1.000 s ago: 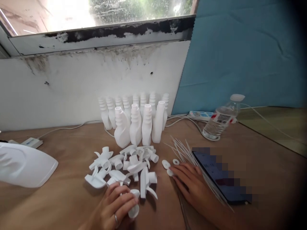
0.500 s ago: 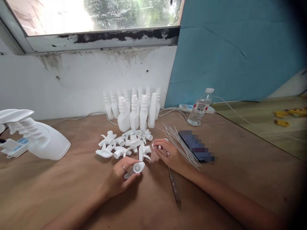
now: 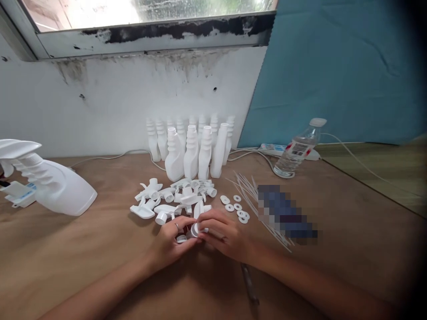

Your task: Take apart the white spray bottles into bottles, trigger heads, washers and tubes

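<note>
My left hand [image 3: 175, 238] is closed around a white spray trigger head [image 3: 182, 239], its round cap turned toward my right hand. The fingertips of my right hand [image 3: 225, 233] are pinched at the mouth of that cap, with a small white washer [image 3: 196, 228] between them, partly hidden by the fingers. Beyond my hands lies a pile of white trigger heads [image 3: 187, 198]. Several loose flat washers [image 3: 229, 207] are spread to the right of the pile. A bundle of thin white tubes [image 3: 248, 193] lies farther right.
Several white bottles [image 3: 191, 155] stand upright against the wall. An assembled spray bottle [image 3: 66, 191] leans at left by a white box [image 3: 22, 195]. At right are a water bottle [image 3: 295, 155], a power strip [image 3: 313, 154] and a pixelated dark object [image 3: 287, 213]. A dark-handled tool [image 3: 249, 284] lies by my right forearm.
My right hand has moved left from the washers to the trigger head in my left hand, bringing a washer to its cap. The loose washers are now uncovered. The view has shifted slightly.
</note>
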`<state>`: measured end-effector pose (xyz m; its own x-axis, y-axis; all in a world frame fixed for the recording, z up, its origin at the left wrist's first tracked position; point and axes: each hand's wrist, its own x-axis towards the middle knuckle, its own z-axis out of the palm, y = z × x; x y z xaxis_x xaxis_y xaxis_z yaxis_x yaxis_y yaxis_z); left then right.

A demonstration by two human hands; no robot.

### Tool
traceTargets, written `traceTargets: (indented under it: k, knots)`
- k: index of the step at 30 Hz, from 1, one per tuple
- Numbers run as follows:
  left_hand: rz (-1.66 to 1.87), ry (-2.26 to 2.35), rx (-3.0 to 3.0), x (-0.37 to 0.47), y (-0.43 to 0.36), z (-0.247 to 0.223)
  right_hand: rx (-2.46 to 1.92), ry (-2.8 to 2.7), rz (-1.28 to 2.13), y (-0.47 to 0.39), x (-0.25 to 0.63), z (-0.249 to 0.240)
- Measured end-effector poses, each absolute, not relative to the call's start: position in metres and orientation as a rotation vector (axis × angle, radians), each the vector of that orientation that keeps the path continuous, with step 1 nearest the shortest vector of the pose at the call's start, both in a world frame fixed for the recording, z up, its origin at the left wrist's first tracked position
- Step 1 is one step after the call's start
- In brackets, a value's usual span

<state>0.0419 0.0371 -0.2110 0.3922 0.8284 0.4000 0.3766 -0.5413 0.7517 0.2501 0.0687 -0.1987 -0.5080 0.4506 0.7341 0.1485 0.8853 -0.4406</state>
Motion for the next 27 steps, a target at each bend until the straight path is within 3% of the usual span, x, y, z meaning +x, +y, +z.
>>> traceTargets:
  k: [21, 27]
  knots:
    - [1.086, 1.016, 2.147, 0.0361, 0.0357, -0.2173, -0.368, -2.174, 0.446, 0.0655, 0.2545, -0.1958]
    - [1.179, 0.807, 2.301, 0.0369, 0.0393, -0.21, -0.428, -2.314, 0.383, 0.066, 0.2533, -0.1938]
